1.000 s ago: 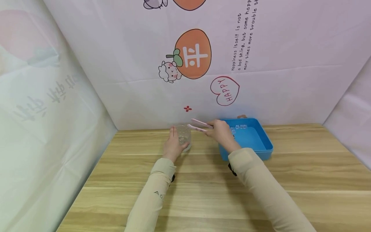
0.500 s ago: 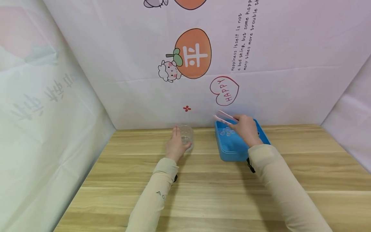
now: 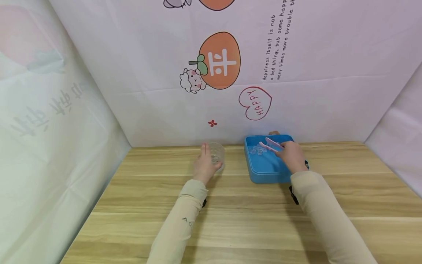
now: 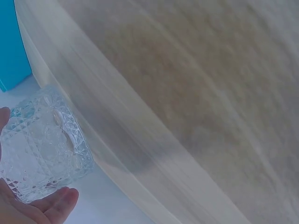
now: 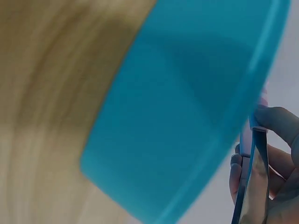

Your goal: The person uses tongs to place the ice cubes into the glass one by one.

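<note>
My left hand grips the side of a clear, patterned glass on the table; in the left wrist view, thumb and fingers lie around the cut surface of the glass. My right hand holds a pair of pink-tipped tongs over a blue box. The two arms of the tongs stand apart, their tips close above several small clear cubes at the box's left back. Seen from the right wrist, the tongs have a metal body, and the box wall hides their tips.
A white printed cloth rises directly behind the glass and box, with another cloth along the left side. The wooden table extends toward the front. A small brown item shows behind the box's back rim.
My right hand has carried the tongs from beside the glass to the right, then lowered them into the box area. My left hand and the glass have shifted slightly right.
</note>
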Action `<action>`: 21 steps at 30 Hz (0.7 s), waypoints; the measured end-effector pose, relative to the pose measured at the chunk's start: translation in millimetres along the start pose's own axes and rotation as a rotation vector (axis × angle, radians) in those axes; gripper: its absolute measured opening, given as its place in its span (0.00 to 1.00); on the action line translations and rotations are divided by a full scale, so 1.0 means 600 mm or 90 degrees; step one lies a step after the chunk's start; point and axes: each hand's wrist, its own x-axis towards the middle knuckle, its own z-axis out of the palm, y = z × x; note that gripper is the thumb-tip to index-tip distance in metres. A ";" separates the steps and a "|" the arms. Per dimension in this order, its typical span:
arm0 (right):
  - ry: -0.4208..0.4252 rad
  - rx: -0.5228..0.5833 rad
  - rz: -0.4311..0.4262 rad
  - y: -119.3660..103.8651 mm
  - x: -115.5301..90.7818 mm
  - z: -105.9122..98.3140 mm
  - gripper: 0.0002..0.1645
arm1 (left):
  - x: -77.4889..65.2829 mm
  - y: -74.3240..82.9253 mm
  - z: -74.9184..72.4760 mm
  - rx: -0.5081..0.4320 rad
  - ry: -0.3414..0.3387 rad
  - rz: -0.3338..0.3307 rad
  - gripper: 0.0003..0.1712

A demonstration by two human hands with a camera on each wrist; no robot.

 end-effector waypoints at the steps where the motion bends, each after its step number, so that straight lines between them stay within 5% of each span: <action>1: 0.002 -0.006 0.009 0.004 -0.001 0.002 0.26 | 0.000 0.001 0.001 0.002 0.000 0.001 0.56; 21: -0.010 -0.013 0.061 0.021 -0.004 0.037 0.23 | -0.005 0.040 0.021 -0.023 0.003 0.041 0.58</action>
